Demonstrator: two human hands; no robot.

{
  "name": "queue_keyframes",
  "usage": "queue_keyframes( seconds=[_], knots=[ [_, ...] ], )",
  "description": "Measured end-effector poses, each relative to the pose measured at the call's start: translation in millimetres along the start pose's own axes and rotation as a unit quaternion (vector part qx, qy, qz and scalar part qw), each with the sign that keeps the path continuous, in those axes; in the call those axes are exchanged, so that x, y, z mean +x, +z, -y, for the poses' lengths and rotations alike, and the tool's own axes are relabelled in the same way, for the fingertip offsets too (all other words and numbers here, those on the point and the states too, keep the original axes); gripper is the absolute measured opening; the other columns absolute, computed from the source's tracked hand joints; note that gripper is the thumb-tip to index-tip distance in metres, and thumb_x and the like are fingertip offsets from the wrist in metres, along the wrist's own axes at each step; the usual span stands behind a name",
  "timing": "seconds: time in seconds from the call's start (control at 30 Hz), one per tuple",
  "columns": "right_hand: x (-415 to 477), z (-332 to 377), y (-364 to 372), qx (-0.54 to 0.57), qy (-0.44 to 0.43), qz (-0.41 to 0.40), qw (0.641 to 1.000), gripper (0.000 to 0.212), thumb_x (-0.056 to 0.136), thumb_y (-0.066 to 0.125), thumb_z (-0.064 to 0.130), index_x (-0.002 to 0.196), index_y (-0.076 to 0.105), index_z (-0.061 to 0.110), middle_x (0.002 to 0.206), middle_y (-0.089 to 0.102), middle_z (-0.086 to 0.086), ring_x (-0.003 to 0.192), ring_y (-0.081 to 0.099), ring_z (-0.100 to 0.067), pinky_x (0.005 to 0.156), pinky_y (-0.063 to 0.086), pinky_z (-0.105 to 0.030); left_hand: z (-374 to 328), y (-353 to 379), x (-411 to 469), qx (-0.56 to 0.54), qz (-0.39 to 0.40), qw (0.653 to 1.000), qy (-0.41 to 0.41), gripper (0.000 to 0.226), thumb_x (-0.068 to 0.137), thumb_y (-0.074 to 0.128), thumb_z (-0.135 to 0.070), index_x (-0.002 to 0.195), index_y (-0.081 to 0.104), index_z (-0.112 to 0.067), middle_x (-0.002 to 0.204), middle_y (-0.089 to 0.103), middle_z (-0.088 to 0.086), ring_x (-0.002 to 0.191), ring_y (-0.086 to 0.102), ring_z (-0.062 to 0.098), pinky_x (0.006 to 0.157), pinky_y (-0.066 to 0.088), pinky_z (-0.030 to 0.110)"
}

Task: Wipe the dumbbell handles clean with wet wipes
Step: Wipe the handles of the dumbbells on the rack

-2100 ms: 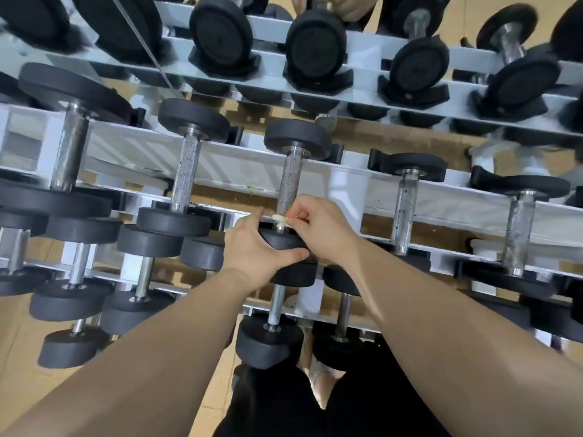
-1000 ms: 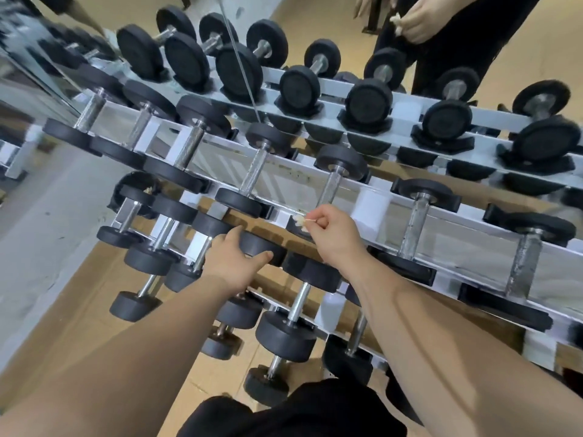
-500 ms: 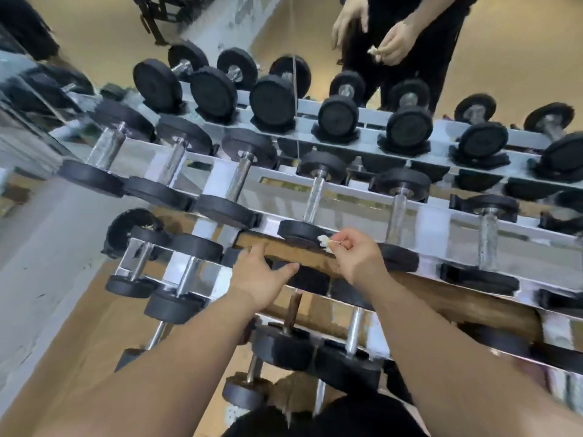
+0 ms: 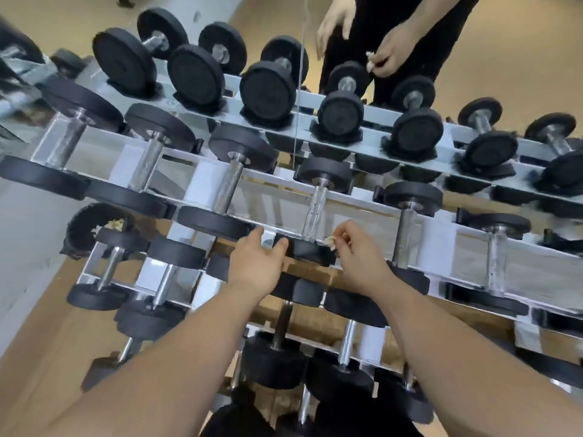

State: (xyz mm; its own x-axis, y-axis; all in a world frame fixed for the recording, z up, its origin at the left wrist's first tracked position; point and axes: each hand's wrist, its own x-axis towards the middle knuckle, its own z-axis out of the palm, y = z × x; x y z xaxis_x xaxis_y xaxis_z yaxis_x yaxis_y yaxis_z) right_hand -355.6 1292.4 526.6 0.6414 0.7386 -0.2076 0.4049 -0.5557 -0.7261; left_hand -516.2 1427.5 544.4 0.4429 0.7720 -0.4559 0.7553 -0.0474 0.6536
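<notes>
R hand [image 4: 356,260] pinches wadded wet wipe [image 4: 330,241], thumb + forefinger, just off handle [image 4: 315,212], at its 5 o'clock. L hand [image 4: 255,266] fingers straight, thumb touching near head [image 4: 307,251]. Prob mid-task: can't tell which handles are done; dumbbells [image 4: 407,228] at 3 o'clock likely left.

The left forearm [image 4: 151,367] and the right forearm [image 4: 467,348] are bare and reach forward from the bottom of the view, coming nearer to each other toward the hands. The left hand [image 4: 255,266] is palm down, its fingers straight and a little spread, the thumb pointing to the right; it holds nothing. The right hand [image 4: 358,261] is just beside it but apart from it, with its back turned up. Its thumb and first fingers are curled and pinch a small crumpled wipe [image 4: 330,242] at their tips, on the side toward the left hand.
</notes>
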Motion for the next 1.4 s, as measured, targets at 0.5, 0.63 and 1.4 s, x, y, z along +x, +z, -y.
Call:
queue_keyframes(
  seconds=[0.5,0.63,1.4],
  knots=[
    [108,-17,16,0.013,-0.075,-0.045,0.996,0.007,0.092,0.069,0.029,0.096,0.067,0.023,0.083,0.054,0.007,0.077,0.050,-0.004,0.069,0.035,-0.011,-35,87,65,0.006,-0.114,0.993,-0.033,0.052,0.103,0.037,-0.036,0.148,0.046,-0.010,0.144,0.053,0.017,0.132,0.047,0.036,0.110,0.037,0.045],
    [108,-28,29,0.074,-0.075,-0.086,0.991,0.009,0.089,0.074,0.017,0.097,0.074,0.017,0.077,0.050,0.012,0.075,0.050,-0.001,0.070,0.036,-0.009,-29,89,65,-0.016,-0.115,0.993,-0.011,0.057,0.099,0.032,-0.037,0.149,0.046,-0.013,0.143,0.055,0.014,0.132,0.048,0.032,0.113,0.036,0.045],
    [109,-23,29,0.086,-0.081,-0.004,0.993,0.011,0.092,0.070,0.017,0.093,0.078,0.009,0.073,0.062,0.018,0.076,0.059,0.008,0.070,0.045,-0.013,-27,88,65,-0.072,-0.130,0.989,0.011,0.058,0.091,0.030,-0.041,0.139,0.056,-0.019,0.133,0.061,0.001,0.125,0.051,0.023,0.109,0.039,0.040]
  ],
)
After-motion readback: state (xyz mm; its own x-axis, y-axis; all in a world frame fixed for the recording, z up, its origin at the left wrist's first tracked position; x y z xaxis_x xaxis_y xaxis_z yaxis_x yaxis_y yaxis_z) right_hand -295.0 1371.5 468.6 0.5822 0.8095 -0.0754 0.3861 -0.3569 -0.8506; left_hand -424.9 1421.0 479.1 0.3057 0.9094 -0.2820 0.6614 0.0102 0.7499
